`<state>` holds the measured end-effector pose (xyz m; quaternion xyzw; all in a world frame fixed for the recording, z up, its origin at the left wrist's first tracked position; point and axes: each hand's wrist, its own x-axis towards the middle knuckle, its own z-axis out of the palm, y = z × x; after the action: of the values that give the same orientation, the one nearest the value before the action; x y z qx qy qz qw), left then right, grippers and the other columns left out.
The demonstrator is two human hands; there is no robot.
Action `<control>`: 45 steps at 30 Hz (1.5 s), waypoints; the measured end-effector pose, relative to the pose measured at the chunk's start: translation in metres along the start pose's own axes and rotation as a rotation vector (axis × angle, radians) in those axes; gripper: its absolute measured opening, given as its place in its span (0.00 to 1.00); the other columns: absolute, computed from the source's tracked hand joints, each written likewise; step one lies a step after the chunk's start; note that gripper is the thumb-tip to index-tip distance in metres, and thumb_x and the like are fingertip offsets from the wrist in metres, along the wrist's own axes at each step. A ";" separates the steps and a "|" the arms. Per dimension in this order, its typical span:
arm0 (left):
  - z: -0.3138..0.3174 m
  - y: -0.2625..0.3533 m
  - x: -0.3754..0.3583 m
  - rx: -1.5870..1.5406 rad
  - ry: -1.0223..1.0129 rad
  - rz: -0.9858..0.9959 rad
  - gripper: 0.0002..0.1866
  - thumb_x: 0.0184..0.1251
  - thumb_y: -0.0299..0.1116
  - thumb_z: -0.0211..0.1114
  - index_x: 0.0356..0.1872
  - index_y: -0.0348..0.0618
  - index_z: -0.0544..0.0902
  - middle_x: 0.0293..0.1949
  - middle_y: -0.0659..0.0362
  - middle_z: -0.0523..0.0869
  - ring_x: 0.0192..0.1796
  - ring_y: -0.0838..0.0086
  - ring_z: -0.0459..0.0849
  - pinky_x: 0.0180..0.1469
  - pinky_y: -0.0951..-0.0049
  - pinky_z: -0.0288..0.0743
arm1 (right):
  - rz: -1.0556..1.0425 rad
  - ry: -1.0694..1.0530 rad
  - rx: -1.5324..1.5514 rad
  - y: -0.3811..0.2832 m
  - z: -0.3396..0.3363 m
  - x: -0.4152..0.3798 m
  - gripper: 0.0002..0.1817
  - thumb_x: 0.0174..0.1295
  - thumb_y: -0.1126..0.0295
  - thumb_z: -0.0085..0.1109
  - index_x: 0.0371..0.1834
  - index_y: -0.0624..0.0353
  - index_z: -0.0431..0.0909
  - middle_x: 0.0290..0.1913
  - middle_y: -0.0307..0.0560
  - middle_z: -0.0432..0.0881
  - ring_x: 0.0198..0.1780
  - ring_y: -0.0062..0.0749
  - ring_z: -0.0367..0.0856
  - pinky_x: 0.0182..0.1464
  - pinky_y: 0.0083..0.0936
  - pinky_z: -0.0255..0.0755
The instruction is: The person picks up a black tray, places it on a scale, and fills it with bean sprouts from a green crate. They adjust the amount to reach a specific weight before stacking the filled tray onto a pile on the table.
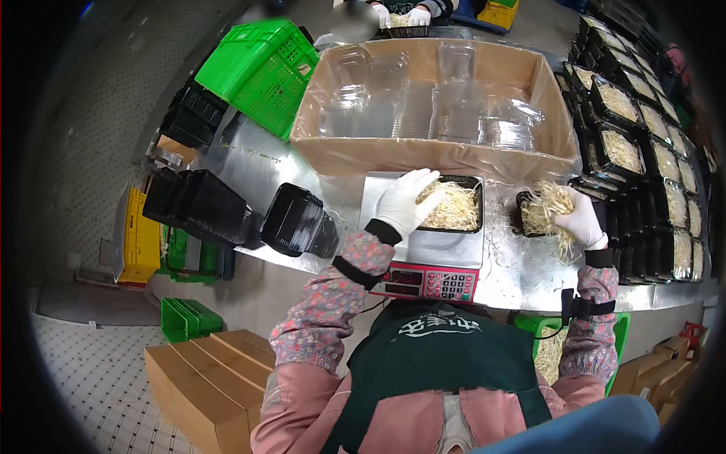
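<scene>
A black tray of bean sprouts rests on the steel plate of a red scale. My left hand, in a white glove, lies at the tray's left side with its fingers apart over the sprouts. My right hand, gloved too, is closed around a bunch of sprouts to the right of the scale. That bunch hangs over a small black container, mostly hidden by it. Loose sprouts lie on the metal table between the scale and my right hand.
Beyond the scale stands a cardboard box of clear plastic lids. Filled trays are stacked at the right. Stacked empty black trays and a green crate are at the left. A co-worker's gloved hands hold a tray at the top.
</scene>
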<state>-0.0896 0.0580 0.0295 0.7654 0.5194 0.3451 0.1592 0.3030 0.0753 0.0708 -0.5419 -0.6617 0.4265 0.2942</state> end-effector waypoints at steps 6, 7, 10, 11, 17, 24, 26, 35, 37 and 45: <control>0.026 -0.033 -0.007 -0.030 0.089 0.002 0.20 0.65 0.20 0.56 0.57 0.45 0.81 0.56 0.51 0.83 0.64 0.57 0.78 0.67 0.63 0.69 | -0.105 0.045 -0.171 0.008 -0.017 0.000 0.26 0.47 0.72 0.67 0.54 0.62 0.79 0.42 0.50 0.87 0.42 0.31 0.85 0.50 0.25 0.76; 0.025 -0.032 -0.008 -0.071 0.076 -0.005 0.22 0.66 0.19 0.54 0.60 0.43 0.79 0.57 0.49 0.83 0.64 0.57 0.77 0.68 0.63 0.68 | -0.061 0.068 -0.360 0.000 -0.029 -0.001 0.28 0.46 0.70 0.67 0.55 0.60 0.79 0.44 0.53 0.87 0.44 0.37 0.86 0.51 0.27 0.77; 0.019 -0.027 -0.008 -0.080 0.023 -0.023 0.21 0.69 0.24 0.54 0.64 0.41 0.75 0.59 0.45 0.79 0.65 0.55 0.75 0.68 0.62 0.67 | -0.247 0.130 -0.695 0.022 -0.045 0.008 0.30 0.41 0.67 0.69 0.54 0.56 0.80 0.47 0.55 0.85 0.49 0.47 0.83 0.54 0.36 0.76; 0.019 -0.021 -0.007 -0.008 0.010 -0.038 0.21 0.71 0.29 0.55 0.64 0.41 0.75 0.60 0.44 0.79 0.65 0.53 0.75 0.67 0.61 0.67 | -0.318 0.109 -0.775 0.032 -0.046 0.014 0.30 0.40 0.67 0.69 0.53 0.55 0.80 0.47 0.54 0.84 0.50 0.47 0.82 0.55 0.37 0.76; 0.020 -0.008 -0.007 0.100 -0.001 0.017 0.20 0.71 0.31 0.55 0.61 0.39 0.76 0.60 0.45 0.79 0.66 0.51 0.73 0.67 0.59 0.67 | -0.365 -0.254 -1.102 0.116 0.006 0.047 0.37 0.43 0.54 0.72 0.62 0.44 0.76 0.51 0.45 0.80 0.56 0.42 0.77 0.57 0.41 0.71; 0.005 -0.012 -0.018 -0.121 0.022 -0.067 0.21 0.74 0.32 0.53 0.65 0.37 0.73 0.63 0.43 0.76 0.68 0.53 0.72 0.71 0.61 0.62 | -0.220 -0.279 -0.833 0.115 0.003 0.042 0.54 0.37 0.51 0.77 0.73 0.50 0.64 0.58 0.56 0.76 0.62 0.54 0.72 0.64 0.45 0.66; -0.005 -0.015 -0.022 -0.097 0.041 -0.074 0.22 0.73 0.31 0.54 0.66 0.37 0.71 0.64 0.42 0.75 0.69 0.52 0.71 0.71 0.61 0.62 | -0.255 -0.223 -0.863 0.089 -0.003 0.041 0.51 0.39 0.53 0.77 0.71 0.53 0.66 0.61 0.57 0.75 0.63 0.55 0.72 0.65 0.43 0.65; 0.029 0.018 0.015 0.298 -0.256 0.293 0.31 0.60 0.44 0.65 0.62 0.37 0.73 0.56 0.46 0.78 0.58 0.52 0.74 0.64 0.52 0.65 | -0.516 -0.117 -0.703 -0.037 0.115 0.055 0.45 0.45 0.54 0.74 0.68 0.60 0.68 0.68 0.60 0.68 0.67 0.55 0.68 0.66 0.42 0.67; 0.036 0.015 0.017 0.311 -0.297 0.247 0.30 0.61 0.46 0.65 0.61 0.37 0.74 0.55 0.47 0.79 0.58 0.54 0.75 0.61 0.54 0.68 | -0.525 -0.077 -0.698 -0.024 0.130 0.067 0.34 0.47 0.58 0.71 0.58 0.61 0.76 0.59 0.59 0.77 0.60 0.53 0.75 0.58 0.41 0.73; 0.040 0.012 0.020 0.343 -0.321 0.180 0.35 0.60 0.51 0.66 0.63 0.37 0.73 0.51 0.48 0.81 0.53 0.54 0.78 0.56 0.56 0.71 | -0.403 0.069 -0.526 -0.028 0.119 0.057 0.07 0.56 0.66 0.59 0.30 0.56 0.82 0.30 0.52 0.84 0.36 0.49 0.84 0.41 0.42 0.76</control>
<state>-0.0493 0.0757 0.0161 0.8693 0.4683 0.1385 0.0760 0.1749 0.0996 0.0368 -0.4717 -0.8326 0.1557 0.2451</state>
